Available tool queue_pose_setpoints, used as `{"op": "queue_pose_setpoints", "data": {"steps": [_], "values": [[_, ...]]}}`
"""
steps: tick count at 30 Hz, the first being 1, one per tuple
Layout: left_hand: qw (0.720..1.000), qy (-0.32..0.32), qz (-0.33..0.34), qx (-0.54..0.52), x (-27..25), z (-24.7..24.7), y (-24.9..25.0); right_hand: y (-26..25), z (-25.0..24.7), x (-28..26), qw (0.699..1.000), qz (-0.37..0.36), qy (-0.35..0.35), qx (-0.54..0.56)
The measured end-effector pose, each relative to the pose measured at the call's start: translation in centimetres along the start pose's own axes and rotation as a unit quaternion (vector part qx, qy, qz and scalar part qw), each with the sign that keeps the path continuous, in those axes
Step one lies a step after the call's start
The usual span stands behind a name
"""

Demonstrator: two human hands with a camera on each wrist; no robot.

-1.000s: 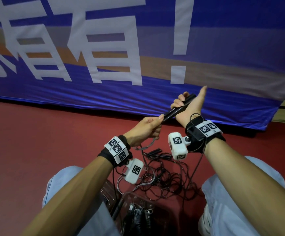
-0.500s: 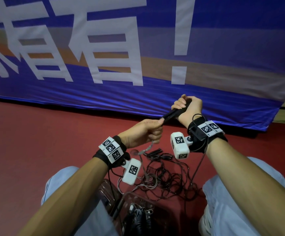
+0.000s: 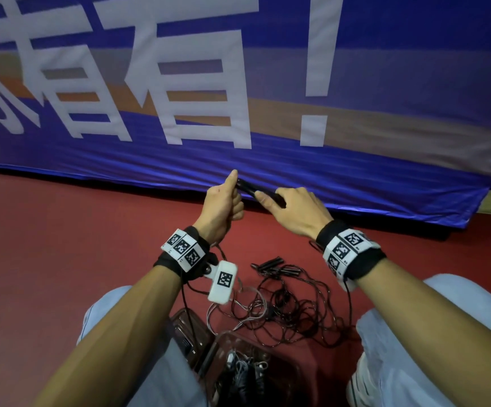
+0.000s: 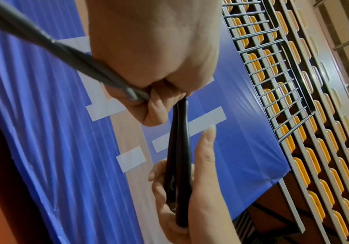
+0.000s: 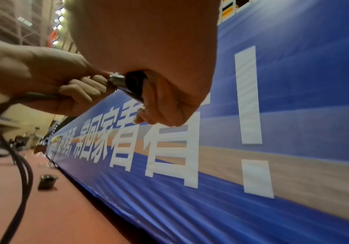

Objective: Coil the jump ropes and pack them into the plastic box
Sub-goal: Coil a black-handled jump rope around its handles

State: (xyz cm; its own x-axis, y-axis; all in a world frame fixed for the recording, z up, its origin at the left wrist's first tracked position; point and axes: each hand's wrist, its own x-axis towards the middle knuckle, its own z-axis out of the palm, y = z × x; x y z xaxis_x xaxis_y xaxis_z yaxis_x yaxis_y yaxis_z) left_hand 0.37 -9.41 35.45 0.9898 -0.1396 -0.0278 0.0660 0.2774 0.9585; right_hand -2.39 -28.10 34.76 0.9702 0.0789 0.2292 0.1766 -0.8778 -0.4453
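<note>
Off to the left there is only dull red sports floor, and behind it a long blue fabric banner with big white characters runs the whole width. The person sits on that floor, knees apart in pale blue trousers.

The left hand is raised in front of the banner, fingers curled round the near end of 2 slim black jump-rope handles held side by side, thumb sticking up along them. In the left wrist view a grey rope cord runs out of that fist past a small metal fitting.

The right hand grasps the other end of the same pair of handles, its fingers wrapped under them, its back turned up. The handles lie as a short bridge between the 2 hands, well above the floor.

Below, between the knees, a loose tangle of dark jump ropes sprawls on the floor with more black handles at its far edge. Just nearer the person, the clear brownish plastic box sits with several ropes already inside, its lid lying at its left.
</note>
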Motion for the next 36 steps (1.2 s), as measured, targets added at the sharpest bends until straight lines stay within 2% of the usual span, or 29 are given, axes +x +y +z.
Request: {"op": "queue_pose_setpoints", "data": {"steps": [4,7,12,14,16,18,19,22,24,27,29,33,35,36], "values": [[0.999,-0.028,-0.024,-0.025,-0.2,0.0,-0.1,0.0,1.2,-0.2,0.996,-0.033,0.004,-0.081],[0.993,-0.078,-0.059,-0.064,-0.1,-0.1,-0.2,0.5,1.4,0.1,0.998,-0.043,-0.043,0.002],[0.977,-0.116,-0.078,-0.159,0.5,-0.8,0.4,-0.5,1.5,0.5,0.991,-0.037,-0.05,0.115],[0.976,-0.126,-0.071,-0.165,0.6,-1.0,0.7,-1.0,1.7,0.4,0.985,-0.03,-0.051,0.16],[0.986,-0.112,-0.049,-0.115,0.7,-1.0,1.3,-1.5,1.8,0.3,0.975,-0.023,-0.054,0.213],[0.998,-0.066,-0.005,-0.002,0.8,-1.1,1.8,-2.1,1.7,0.1,0.957,-0.002,-0.052,0.286],[0.997,-0.042,0.013,0.062,0.8,-1.2,1.8,-2.5,1.4,0.1,0.938,0.019,-0.043,0.344],[0.983,-0.033,0.011,0.179,0.6,-0.8,0.7,-3.4,-0.6,-0.1,0.837,0.059,0.004,0.544],[0.976,-0.051,-0.003,0.213,0.3,0.1,-0.7,-3.5,-1.8,-0.2,0.808,0.043,0.01,0.588],[0.962,-0.068,0.015,0.263,-0.2,1.6,-2.8,-4.5,-2.1,-1.5,0.768,0.017,-0.051,0.638],[0.949,-0.094,0.02,0.3,-0.6,2.1,-4.2,-5.1,-1.4,-1.8,0.752,0.026,-0.068,0.655],[0.922,-0.179,0.001,0.342,-1.3,2.4,-5.3,-4.0,0.1,-0.9,0.74,0.093,-0.044,0.665],[0.886,-0.175,0.016,0.429,-0.7,2.4,-4.9,-3.0,0.1,-0.6,0.759,0.127,-0.061,0.635],[0.862,-0.141,0.047,0.485,-0.2,2.0,-4.7,-2.6,0.0,-0.5,0.781,0.143,-0.074,0.604]]}}
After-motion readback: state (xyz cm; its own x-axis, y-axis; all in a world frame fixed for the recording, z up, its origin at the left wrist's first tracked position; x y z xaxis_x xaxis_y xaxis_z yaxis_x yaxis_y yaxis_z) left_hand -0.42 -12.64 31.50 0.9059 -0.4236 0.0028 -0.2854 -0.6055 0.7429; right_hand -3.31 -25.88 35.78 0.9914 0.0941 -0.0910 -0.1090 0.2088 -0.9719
